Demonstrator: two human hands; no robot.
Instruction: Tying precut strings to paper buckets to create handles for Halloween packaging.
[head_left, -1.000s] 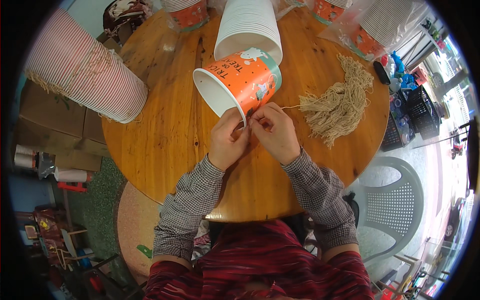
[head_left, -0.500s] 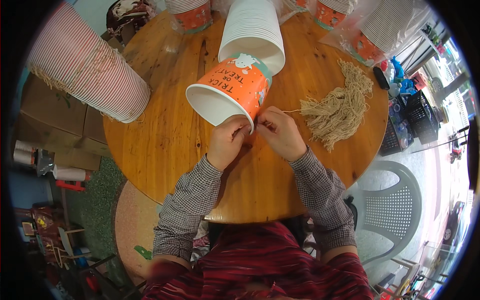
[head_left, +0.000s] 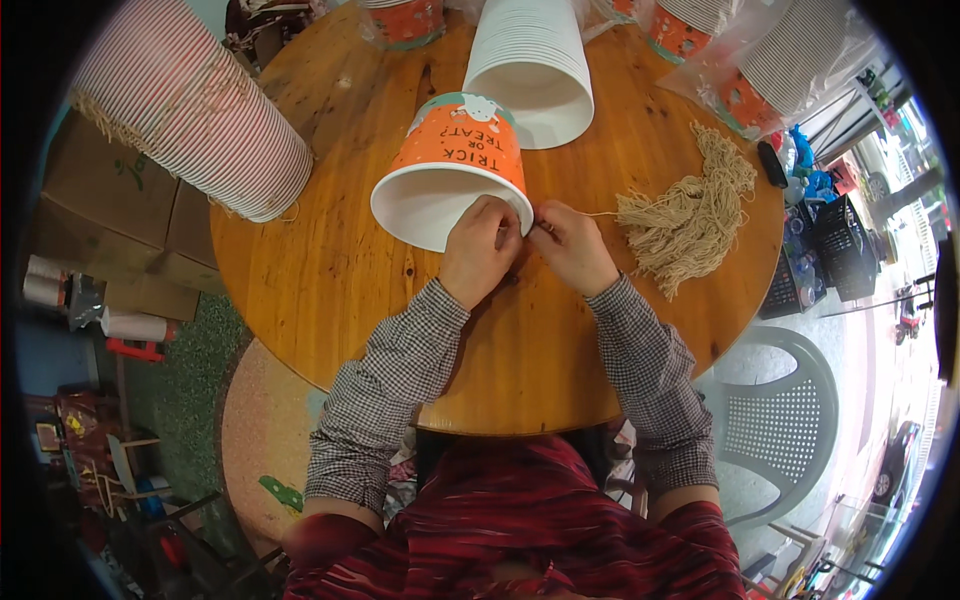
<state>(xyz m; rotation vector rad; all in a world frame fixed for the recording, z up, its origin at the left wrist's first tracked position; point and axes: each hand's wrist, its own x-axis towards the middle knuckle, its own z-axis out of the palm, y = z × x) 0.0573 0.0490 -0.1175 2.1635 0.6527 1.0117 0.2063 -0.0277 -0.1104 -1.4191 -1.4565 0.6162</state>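
An orange paper bucket (head_left: 450, 150) with a white inside and a green band lies on its side on the wooden table, its mouth toward me. My left hand (head_left: 482, 250) is closed on the right part of its rim, fingers inside the mouth and thumb near the edge. Just outside that same rim, my right hand (head_left: 574, 250) pinches a thin beige string. The string's strand trails from behind the right hand to a loose bundle of string (head_left: 690, 225) on the table's right side. My fingertips hide where string and rim meet.
Behind the bucket lies a nested stack of white buckets (head_left: 530, 85). A tall bucket stack (head_left: 200, 110) with string around its rims leans at the left. Bagged orange buckets (head_left: 750, 95) stand at the far right, near a black object (head_left: 771, 164). A grey plastic chair (head_left: 775, 430) is at right.
The bucket has turned so its mouth faces me more squarely. Both hands have shifted slightly right in the picture, still at the rim. The whole view has moved a little.
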